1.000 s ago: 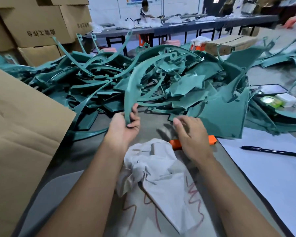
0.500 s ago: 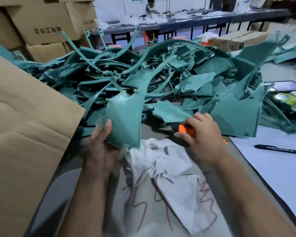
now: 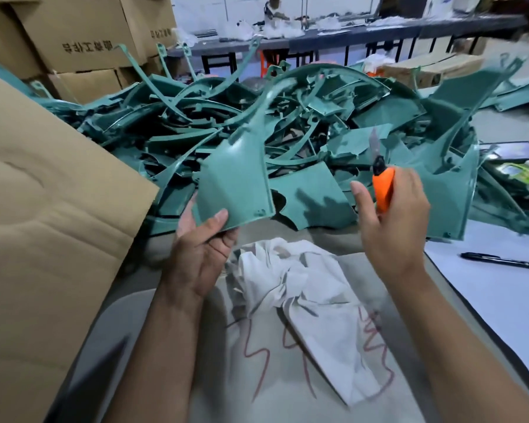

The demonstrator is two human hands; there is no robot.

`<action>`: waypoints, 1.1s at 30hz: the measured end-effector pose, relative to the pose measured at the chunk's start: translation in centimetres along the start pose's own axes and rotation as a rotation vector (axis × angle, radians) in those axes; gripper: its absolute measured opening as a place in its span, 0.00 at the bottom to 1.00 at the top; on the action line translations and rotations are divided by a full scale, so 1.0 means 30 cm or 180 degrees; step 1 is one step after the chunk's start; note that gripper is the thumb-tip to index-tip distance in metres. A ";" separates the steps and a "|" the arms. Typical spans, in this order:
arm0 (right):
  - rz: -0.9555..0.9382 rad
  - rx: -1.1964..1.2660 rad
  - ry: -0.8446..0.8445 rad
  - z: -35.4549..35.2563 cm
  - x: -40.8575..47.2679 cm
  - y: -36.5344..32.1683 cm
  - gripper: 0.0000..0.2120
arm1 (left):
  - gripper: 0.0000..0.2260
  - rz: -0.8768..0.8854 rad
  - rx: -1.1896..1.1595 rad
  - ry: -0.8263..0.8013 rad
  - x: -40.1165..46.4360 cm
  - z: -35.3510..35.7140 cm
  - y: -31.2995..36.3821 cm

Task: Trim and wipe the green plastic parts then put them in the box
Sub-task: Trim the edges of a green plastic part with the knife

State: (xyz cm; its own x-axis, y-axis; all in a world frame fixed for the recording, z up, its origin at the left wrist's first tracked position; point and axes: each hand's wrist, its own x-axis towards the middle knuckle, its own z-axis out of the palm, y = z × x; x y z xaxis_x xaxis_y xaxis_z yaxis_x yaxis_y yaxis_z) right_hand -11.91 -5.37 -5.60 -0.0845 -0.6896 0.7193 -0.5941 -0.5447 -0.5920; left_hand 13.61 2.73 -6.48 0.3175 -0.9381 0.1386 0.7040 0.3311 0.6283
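1. The step in hand looks like trimming, about to begin: the left hand [image 3: 200,239] pinches the lower corner of a green part [image 3: 235,184] at frame centre, thumb on its face and fingers behind, holding it up above the desk [image 3: 171,346].
2. The right hand [image 3: 391,221], centre right, is curled round an orange knife [image 3: 383,190] with the blade up and out; the blade is apart from the part, not touching it.
3. Next, I judge, the blade must come to the part's edge while the left hand keeps it steady, thumb clear of the cut.
4. The white cloth [image 3: 300,288] lies crumpled on the desk below both hands, ready for wiping.
5. More green parts form a pile [image 3: 318,111] across the upper frame.
6. Hard to make out: the held part's long upper arm is motion-blurred, and any flash on its edge cannot be seen. The cardboard [image 3: 43,224] at left is cut off; whether it is the box I cannot tell.
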 end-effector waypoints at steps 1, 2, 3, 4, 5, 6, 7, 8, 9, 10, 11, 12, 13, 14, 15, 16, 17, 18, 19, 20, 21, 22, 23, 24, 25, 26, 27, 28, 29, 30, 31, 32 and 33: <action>-0.0214 0.0246 -0.0127 -0.007 0.001 -0.006 0.11 | 0.30 0.0009 0.0129 0.0052 0.004 0.005 -0.005; -0.0383 0.0497 -0.0310 -0.010 -0.004 -0.016 0.06 | 0.31 0.0031 0.0212 0.0138 0.008 0.004 -0.008; -0.0428 0.0730 -0.0597 -0.011 -0.012 -0.027 0.04 | 0.31 0.0043 0.0268 0.0211 0.013 0.003 -0.011; -0.0367 0.0922 -0.0902 -0.005 -0.025 -0.042 0.11 | 0.30 0.0050 0.0316 0.0267 0.015 -0.002 -0.007; -0.0287 0.1030 -0.1203 0.002 -0.038 -0.056 0.16 | 0.28 0.0043 0.0386 0.0295 0.019 -0.006 -0.005; -0.0235 0.1036 -0.1433 0.012 -0.051 -0.068 0.17 | 0.25 0.0030 0.0489 0.0310 0.020 -0.012 0.001; -0.0248 0.1056 -0.1595 0.023 -0.065 -0.077 0.15 | 0.22 0.0005 0.0629 0.0322 0.021 -0.018 0.005; -0.0255 0.1119 -0.1719 0.030 -0.075 -0.087 0.12 | 0.20 -0.0027 0.0781 0.0335 0.022 -0.022 0.006; -0.0249 0.1205 -0.1820 0.032 -0.080 -0.095 0.10 | 0.18 -0.0061 0.0914 0.0358 0.024 -0.024 0.005; -0.0307 0.1284 -0.1923 0.029 -0.082 -0.101 0.11 | 0.17 -0.0085 0.0995 0.0379 0.024 -0.022 0.002; -0.0423 0.1342 -0.2017 0.027 -0.084 -0.107 0.12 | 0.17 -0.0097 0.1013 0.0374 0.024 -0.018 -0.003; -0.0544 0.1395 -0.2104 0.026 -0.087 -0.110 0.12 | 0.16 -0.0105 0.0982 0.0362 0.024 -0.013 -0.006; -0.0644 0.1420 -0.2168 0.025 -0.088 -0.114 0.13 | 0.16 -0.0111 0.0920 0.0357 0.024 -0.009 -0.010; -0.0721 0.1417 -0.2212 0.025 -0.090 -0.117 0.14 | 0.17 -0.0115 0.0849 0.0373 0.023 -0.007 -0.011; -0.0774 0.1396 -0.2239 0.026 -0.089 -0.120 0.14 | 0.17 -0.0128 0.0792 0.0402 0.025 -0.007 -0.010; -0.0812 0.1376 -0.2267 0.026 -0.089 -0.122 0.15 | 0.17 -0.0155 0.0752 0.0420 0.027 -0.008 -0.009; -0.0835 0.1380 -0.2294 0.027 -0.088 -0.123 0.14 | 0.16 -0.0186 0.0744 0.0424 0.028 -0.011 -0.007; -0.0841 0.1405 -0.2315 0.027 -0.087 -0.122 0.13 | 0.15 -0.0205 0.0763 0.0425 0.028 -0.013 -0.005; -0.0843 0.1429 -0.2331 0.027 -0.087 -0.124 0.13 | 0.15 -0.0210 0.0802 0.0427 0.030 -0.017 -0.003; -0.0849 0.1430 -0.2335 0.027 -0.087 -0.124 0.13 | 0.15 -0.0210 0.0850 0.0421 0.030 -0.021 -0.001; -0.0855 0.1400 -0.2319 0.028 -0.087 -0.124 0.13 | 0.16 -0.0218 0.0896 0.0387 0.031 -0.025 0.002; -0.0857 0.1348 -0.2268 0.028 -0.087 -0.120 0.14 | 0.17 -0.0248 0.0932 0.0317 0.032 -0.030 0.005; -0.0854 0.1302 -0.2189 0.027 -0.085 -0.114 0.14 | 0.18 -0.0308 0.0957 0.0223 0.032 -0.035 0.008; -0.0846 0.1265 -0.2096 0.025 -0.082 -0.106 0.15 | 0.19 -0.0394 0.0970 0.0131 0.031 -0.038 0.012; -0.0825 0.1229 -0.1998 0.022 -0.079 -0.098 0.16 | 0.20 -0.0493 0.0994 0.0067 0.030 -0.039 0.015; -0.0811 0.1157 -0.1883 0.019 -0.075 -0.091 0.17 | 0.21 -0.0582 0.1046 0.0024 0.030 -0.041 0.017; -0.0811 0.1037 -0.1750 0.016 -0.073 -0.085 0.18 | 0.21 -0.0644 0.1119 0.0002 0.030 -0.042 0.016; -0.0822 0.0893 -0.1617 0.017 -0.071 -0.083 0.18 | 0.20 -0.0668 0.1183 0.0005 0.030 -0.042 0.015; -0.0828 0.0758 -0.1488 0.018 -0.070 -0.080 0.17 | 0.20 -0.0667 0.1224 0.0020 0.028 -0.041 0.014; -0.0819 0.0644 -0.1353 0.022 -0.067 -0.075 0.16 | 0.19 -0.0652 0.1252 0.0037 0.028 -0.040 0.016; -0.0773 0.0523 -0.1217 0.027 -0.063 -0.066 0.15 | 0.19 -0.0640 0.1276 0.0041 0.027 -0.041 0.018; -0.0681 0.0371 -0.1099 0.032 -0.058 -0.053 0.15 | 0.19 -0.0637 0.1295 0.0039 0.027 -0.041 0.021; -0.0544 0.0197 -0.1014 0.037 -0.050 -0.036 0.15 | 0.19 -0.0634 0.1305 0.0040 0.026 -0.041 0.023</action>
State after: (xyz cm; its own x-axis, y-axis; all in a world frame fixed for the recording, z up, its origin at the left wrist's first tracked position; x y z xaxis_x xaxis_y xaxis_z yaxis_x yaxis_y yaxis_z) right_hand -10.27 -4.28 -6.43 0.2710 -0.6949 0.6661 -0.5278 -0.6860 -0.5009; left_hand 15.13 2.35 -6.87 0.2110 -0.9772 -0.0233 0.4432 0.0744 0.8933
